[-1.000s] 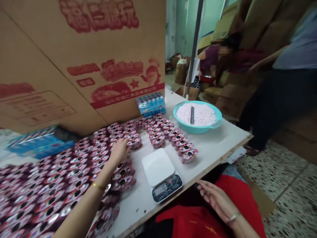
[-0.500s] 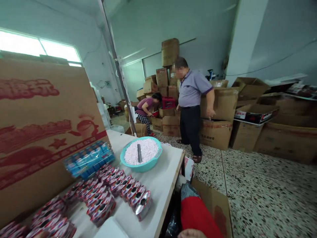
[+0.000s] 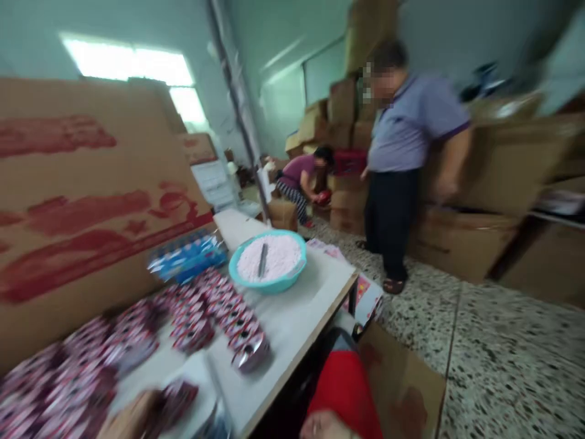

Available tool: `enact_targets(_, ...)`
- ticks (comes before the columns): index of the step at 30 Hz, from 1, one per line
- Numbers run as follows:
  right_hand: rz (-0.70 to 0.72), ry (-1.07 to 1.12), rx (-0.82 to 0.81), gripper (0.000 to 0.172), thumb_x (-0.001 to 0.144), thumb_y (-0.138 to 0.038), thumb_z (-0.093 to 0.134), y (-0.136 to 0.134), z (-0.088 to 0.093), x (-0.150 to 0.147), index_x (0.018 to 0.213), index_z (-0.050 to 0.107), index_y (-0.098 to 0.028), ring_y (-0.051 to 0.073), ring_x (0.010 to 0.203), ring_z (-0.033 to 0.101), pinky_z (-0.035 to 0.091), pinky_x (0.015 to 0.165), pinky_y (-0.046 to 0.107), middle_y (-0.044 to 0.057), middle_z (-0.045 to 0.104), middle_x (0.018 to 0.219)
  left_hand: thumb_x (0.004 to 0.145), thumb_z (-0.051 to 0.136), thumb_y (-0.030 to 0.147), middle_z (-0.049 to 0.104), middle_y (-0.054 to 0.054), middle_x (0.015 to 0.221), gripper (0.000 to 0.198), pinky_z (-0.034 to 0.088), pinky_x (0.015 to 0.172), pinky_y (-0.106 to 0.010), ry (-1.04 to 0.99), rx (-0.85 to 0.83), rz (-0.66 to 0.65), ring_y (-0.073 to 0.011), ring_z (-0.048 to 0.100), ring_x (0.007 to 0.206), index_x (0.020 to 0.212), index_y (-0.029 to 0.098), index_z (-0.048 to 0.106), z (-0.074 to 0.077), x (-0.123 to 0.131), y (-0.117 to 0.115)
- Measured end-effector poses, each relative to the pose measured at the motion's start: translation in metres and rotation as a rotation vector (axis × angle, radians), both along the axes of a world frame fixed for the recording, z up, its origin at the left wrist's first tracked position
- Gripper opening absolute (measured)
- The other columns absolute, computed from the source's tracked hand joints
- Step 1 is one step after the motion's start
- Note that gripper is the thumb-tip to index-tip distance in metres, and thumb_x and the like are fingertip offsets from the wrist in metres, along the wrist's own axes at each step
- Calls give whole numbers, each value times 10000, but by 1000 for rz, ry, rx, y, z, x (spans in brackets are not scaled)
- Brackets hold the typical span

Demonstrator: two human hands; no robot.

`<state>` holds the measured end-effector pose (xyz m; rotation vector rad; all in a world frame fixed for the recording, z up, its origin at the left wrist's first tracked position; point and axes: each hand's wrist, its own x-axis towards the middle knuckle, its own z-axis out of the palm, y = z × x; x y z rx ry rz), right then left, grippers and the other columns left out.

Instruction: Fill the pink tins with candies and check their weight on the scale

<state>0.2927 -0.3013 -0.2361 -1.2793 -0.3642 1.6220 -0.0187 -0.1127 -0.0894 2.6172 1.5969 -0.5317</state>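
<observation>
At the lower left, my left hand (image 3: 130,417), smeared by motion, closes around the near end of a shiny pink-and-red foil pack (image 3: 179,399). That pack is over a white sheet or lid (image 3: 196,372). My right hand (image 3: 325,425) rests on red cloth (image 3: 342,387) over my leg at the bottom edge; blur and the frame edge hide whether its fingers are curled or flat. Rows of similar foil packs (image 3: 228,308) with dark round holes in their tops stand on the white table (image 3: 278,323). A turquoise basin (image 3: 269,285) holds small pale pellets (image 3: 286,256) and a grey metal scoop or strip (image 3: 262,259).
A large printed carton (image 3: 91,195) stands along the table's left side, with a blue wrapped pack (image 3: 189,256) before it. A standing person (image 3: 397,152) and a bending person (image 3: 299,174) are near stacked cartons (image 3: 466,244). Flattened cardboard (image 3: 402,378) lies on the floor.
The view has turned left and shifted down, with more blur. My left hand has come further into view with a foil pack. More of my right hand shows on the red cloth.
</observation>
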Motion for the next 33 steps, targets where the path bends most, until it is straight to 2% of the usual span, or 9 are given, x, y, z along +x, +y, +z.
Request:
enact_targets(3,75,91,-37,268,667,-276,816,-6,-16,-14,709,604,-118,89,508,568,382,457,173,6,604,592,780,499,521,649,-96,1212,403,460,963,-383,-384,209,-31,-266,596,1127,1051,246,617,4,10,-18)
enact_targets(5,67,162,-39,353,545,-238,864,-5,-20,-15,777,632,-108,107,595,636,431,519,173,42,668,687,818,530,485,597,-121,1272,421,442,996,-407,-567,324,-73,-267,557,1175,1141,216,551,2,9,-25)
enact_targets(7,120,187,-73,418,530,-286,870,0,-15,-17,824,635,-104,125,651,664,473,570,187,65,689,721,863,523,425,623,-105,1200,326,462,970,-386,-665,368,-48,-240,574,1132,1117,221,537,-6,-3,-39)
enact_targets(13,281,43,13,398,673,-455,775,10,38,-51,791,569,-136,100,519,622,385,438,170,44,682,703,907,485,337,640,-60,953,169,506,857,-334,-864,313,96,-188,621,925,999,213,553,-48,-50,-89)
enact_targets(19,401,-240,136,410,717,-537,685,35,85,-76,734,578,-142,42,373,450,235,382,175,-1,622,579,913,467,305,618,-49,908,167,510,738,-295,-977,209,166,-151,606,797,1010,197,550,-88,-63,-95)
enact_targets(22,440,-438,250,387,758,-540,632,61,108,-81,745,598,-154,53,381,385,253,409,195,-19,571,489,916,481,307,618,-48,907,159,508,748,-295,-1037,216,174,-149,604,801,996,192,556,-99,-63,-96)
enact_targets(26,429,-715,430,249,799,-422,605,105,134,-93,779,624,-175,103,462,476,355,488,233,-25,556,508,916,493,292,623,-53,901,136,502,777,-299,-1100,246,194,-156,607,843,970,189,564,-108,-64,-97)
enact_targets(29,474,-853,547,135,838,-274,558,136,147,-108,795,643,-178,112,500,509,392,554,247,-34,535,527,915,492,285,628,-55,900,129,501,782,-304,-1113,265,198,-163,608,855,960,191,569,-113,-65,-96)
enact_targets(33,531,-1034,641,159,856,-150,543,163,159,-131,731,638,-171,118,586,528,403,620,252,-15,561,592,912,496,273,629,-49,875,121,497,779,-304,-1092,265,172,-160,602,836,947,190,576,-117,-65,-94)
